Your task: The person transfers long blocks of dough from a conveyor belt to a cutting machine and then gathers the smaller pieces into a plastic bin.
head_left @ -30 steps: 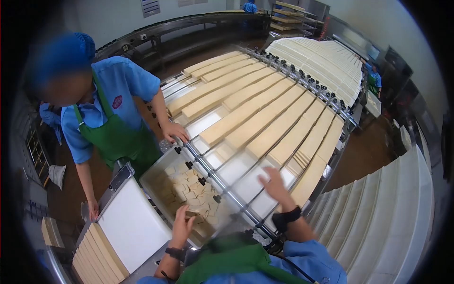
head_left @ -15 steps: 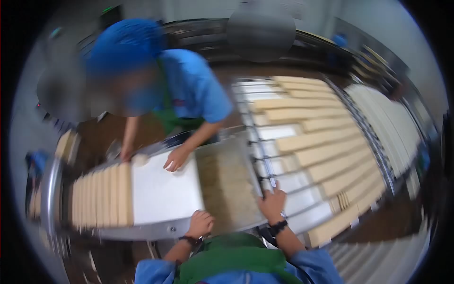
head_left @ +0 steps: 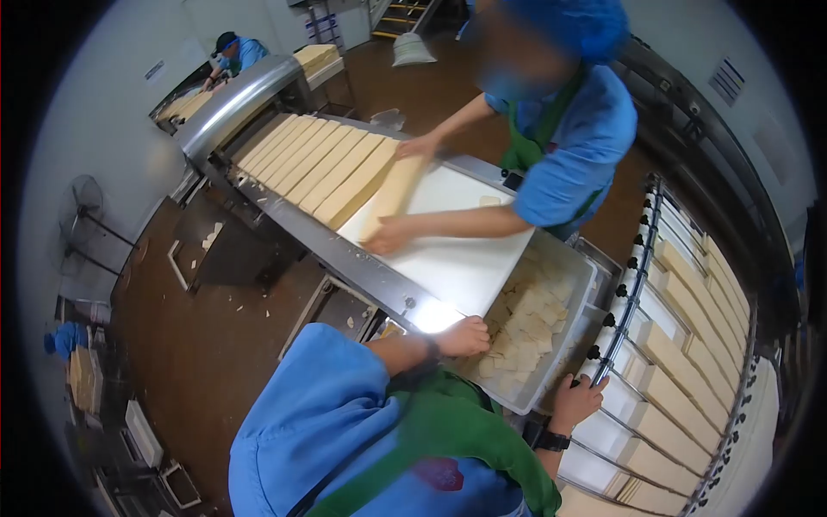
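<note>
Head view — scraps [head_left: 525,323] (binned) beside left grip [head_left: 465,336]

A co-worker [head_left: 568,146] in a green apron holds a long slab [head_left: 392,198] on the white belt [head_left: 465,258]; more slabs [head_left: 310,159] lie side by side beside it; a fan [head_left: 86,202] stands near the wall.

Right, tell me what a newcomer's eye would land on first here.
The grey bin heaped with broken pale pieces sits centre, the person's left hand at its edge and right hand by its near corner. Beyond, a co-worker holds a long slab on the white belt.
</note>
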A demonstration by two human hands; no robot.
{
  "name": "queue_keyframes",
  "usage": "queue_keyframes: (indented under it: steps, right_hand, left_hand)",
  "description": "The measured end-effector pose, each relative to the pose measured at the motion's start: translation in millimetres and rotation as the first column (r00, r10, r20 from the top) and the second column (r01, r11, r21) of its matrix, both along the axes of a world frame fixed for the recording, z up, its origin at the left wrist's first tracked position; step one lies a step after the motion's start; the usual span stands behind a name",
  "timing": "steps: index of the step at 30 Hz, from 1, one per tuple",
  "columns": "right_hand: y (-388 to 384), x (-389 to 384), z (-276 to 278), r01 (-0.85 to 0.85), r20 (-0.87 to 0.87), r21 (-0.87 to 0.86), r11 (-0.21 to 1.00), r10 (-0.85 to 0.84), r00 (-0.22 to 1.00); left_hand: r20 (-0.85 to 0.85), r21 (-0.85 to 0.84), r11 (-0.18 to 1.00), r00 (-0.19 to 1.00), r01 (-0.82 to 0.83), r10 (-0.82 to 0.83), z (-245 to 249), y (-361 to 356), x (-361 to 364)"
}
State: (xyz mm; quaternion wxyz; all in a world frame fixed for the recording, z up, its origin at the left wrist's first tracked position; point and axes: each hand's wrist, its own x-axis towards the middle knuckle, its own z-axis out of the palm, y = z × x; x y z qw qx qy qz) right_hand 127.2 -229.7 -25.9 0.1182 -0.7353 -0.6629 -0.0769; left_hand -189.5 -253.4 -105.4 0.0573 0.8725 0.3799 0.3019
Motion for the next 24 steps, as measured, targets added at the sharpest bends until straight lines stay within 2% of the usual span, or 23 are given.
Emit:
queue_keyframes:
  steps: [2,5,9,10,11,12,13,15,19,21,24]
  right_hand:
    - [-0.1,0.5,-1.9,0.007,0.007,0.007,1.000,-0.007,1.000]
    - [0.0,0.1,-1.2,0.013,-0.007,-0.012,1.000,-0.013,1.000]
    - [3.5,2.8,-1.6,0.034,-0.025,-0.032,0.999,-0.035,0.999]
    - [3.0,4.9,-7.1,0.034,0.012,0.032,0.999,-0.034,0.999]
    - [3.4,7.5,-9.3,0.029,-0.033,0.037,0.999,-0.028,0.999]
    - [4.0,12.7,-17.2,0.008,-0.033,0.052,0.999,-0.006,0.999]
    - [3.5,9.5,-6.7,0.003,-0.072,0.034,0.999,-0.001,0.997]
    - [3.4,10.5,-5.9,0.008,-0.042,0.032,0.999,-0.007,0.999]
    - [0.0,14.0,-8.8,0.050,-0.079,0.080,0.996,-0.043,0.996]
    - [3.1,13.0,-7.2,0.012,-0.055,0.099,0.995,-0.007,0.998]
    - [1.3,10.7,2.0,0.023,-0.084,0.090,0.996,-0.015,0.996]
  left_hand:
    - [-0.068,-0.074,0.996,0.997,0.040,-0.045,-6.1,-3.0,0.3]
    - [-0.037,-0.176,0.984,0.999,0.015,-0.021,-10.6,-2.6,-1.1]
    - [-0.081,-0.128,0.992,0.997,0.004,-0.015,-2.5,-1.1,1.8]
    - [-0.234,-0.217,0.975,0.972,-0.047,-0.005,4.7,-1.6,4.8]
    - [-0.173,-0.173,0.984,0.985,-0.038,0.007,-1.9,-1.0,5.3]
    - [-0.255,-0.207,0.976,0.967,-0.071,0.017,1.6,-2.2,6.7]
    - [-0.070,-0.128,0.992,0.997,0.020,-0.029,-2.9,0.3,3.7]
    - [-0.023,-0.181,0.983,1.000,-0.012,0.008,11.8,-0.7,6.0]
    - [-0.063,-0.206,0.978,0.998,-0.021,0.008,11.7,-2.5,9.9]
    - [-0.069,-0.175,0.985,0.998,-0.004,-0.008,13.6,1.2,11.0]
    - [-0.090,-0.219,0.975,0.996,-0.030,0.011,21.1,-2.1,12.4]
